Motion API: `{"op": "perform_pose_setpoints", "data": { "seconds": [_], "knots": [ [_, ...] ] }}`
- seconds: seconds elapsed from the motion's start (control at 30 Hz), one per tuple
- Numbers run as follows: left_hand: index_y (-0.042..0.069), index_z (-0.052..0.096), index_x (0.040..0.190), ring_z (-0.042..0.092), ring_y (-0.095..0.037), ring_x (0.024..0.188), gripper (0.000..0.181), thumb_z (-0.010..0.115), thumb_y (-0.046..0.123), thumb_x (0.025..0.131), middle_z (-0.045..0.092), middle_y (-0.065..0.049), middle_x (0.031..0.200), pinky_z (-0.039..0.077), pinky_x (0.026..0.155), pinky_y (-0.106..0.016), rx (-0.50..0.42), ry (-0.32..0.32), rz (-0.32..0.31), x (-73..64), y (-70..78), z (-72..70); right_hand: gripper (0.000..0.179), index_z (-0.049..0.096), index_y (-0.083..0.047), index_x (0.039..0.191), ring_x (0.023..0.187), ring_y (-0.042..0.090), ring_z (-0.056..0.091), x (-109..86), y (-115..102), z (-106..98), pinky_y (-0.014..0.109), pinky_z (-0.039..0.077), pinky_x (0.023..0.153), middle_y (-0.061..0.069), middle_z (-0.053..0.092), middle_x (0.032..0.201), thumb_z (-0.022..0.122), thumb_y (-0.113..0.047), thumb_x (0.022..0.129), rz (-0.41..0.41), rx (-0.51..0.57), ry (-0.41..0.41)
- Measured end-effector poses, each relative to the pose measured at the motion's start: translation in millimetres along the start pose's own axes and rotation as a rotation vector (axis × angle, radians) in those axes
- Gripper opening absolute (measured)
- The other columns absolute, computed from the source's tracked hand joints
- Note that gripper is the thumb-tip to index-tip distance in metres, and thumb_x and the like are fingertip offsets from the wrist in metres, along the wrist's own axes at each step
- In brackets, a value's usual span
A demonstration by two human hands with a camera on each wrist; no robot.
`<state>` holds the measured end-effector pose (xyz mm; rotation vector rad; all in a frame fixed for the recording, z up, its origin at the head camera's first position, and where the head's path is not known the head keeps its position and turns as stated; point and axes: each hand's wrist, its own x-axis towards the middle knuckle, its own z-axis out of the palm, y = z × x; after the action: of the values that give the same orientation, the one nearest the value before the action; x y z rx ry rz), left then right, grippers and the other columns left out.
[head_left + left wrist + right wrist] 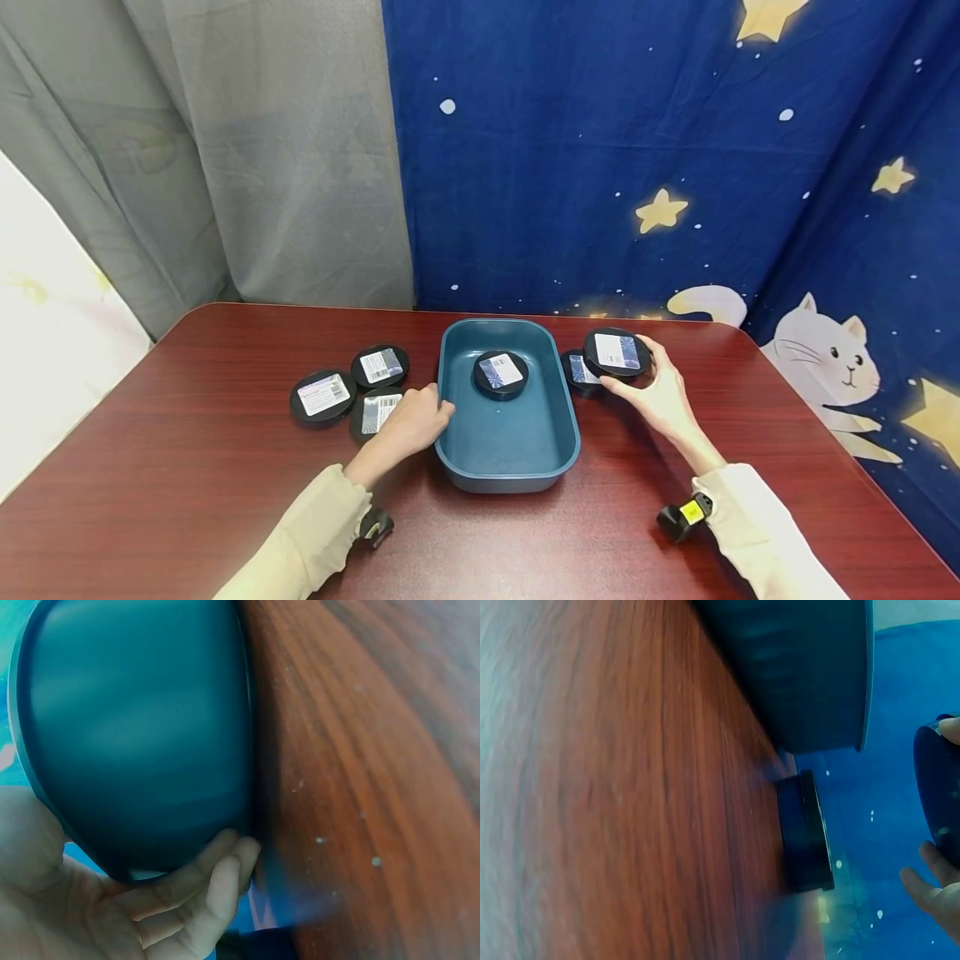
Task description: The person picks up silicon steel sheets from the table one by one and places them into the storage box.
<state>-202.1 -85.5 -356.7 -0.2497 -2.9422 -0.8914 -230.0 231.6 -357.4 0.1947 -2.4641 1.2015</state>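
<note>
Container [617, 351]: pinched in right hand [663, 395], raised; cut off in right-wrist view, partly hiding a second container [580, 373] in head view
Bin [498, 442]: left hand [417, 417] grips its side, overlapping a third container [374, 409]
Counter [480, 550]: far edge just behind bin; room in front

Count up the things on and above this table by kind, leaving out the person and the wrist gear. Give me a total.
Black round containers: 6 (3 left of the blue tub, 1 inside it, 1 resting to its right, 1 in the right hand)
Blue tub: 1
Total: 7
</note>
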Motion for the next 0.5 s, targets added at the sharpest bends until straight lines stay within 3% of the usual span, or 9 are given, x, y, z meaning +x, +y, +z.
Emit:
{"op": "perform_pose_setpoints", "data": {
  "seconds": [0.2,0.5],
  "knots": [
    [-0.004,0.054,0.079,0.05,-0.022,0.058,0.018,0.047,0.013,0.082,0.047,-0.009,0.059,0.04,0.054,-0.033,0.001,0.0,-0.003,0.1,0.4,-0.5,0.076,0.035,-0.004,0.13,0.103,0.028,0.051,0.0,-9,4,0.005,0.033,0.075,0.019,0.048,0.121,0.076,-0.017,0.068,-0.01,0.077,-0.044],
    [-0.004,0.053,0.079,0.05,-0.022,0.058,0.017,0.047,0.012,0.082,0.047,-0.009,0.059,0.04,0.054,-0.033,0.005,-0.003,-0.003,-0.7,0.5,-0.2,0.075,0.038,-0.009,0.129,0.105,0.021,0.051,0.7,-22,12,0.015,0.039,0.078,0.013,0.048,0.123,0.077,-0.017,0.066,-0.045,0.132,-0.076]
  ]
}}
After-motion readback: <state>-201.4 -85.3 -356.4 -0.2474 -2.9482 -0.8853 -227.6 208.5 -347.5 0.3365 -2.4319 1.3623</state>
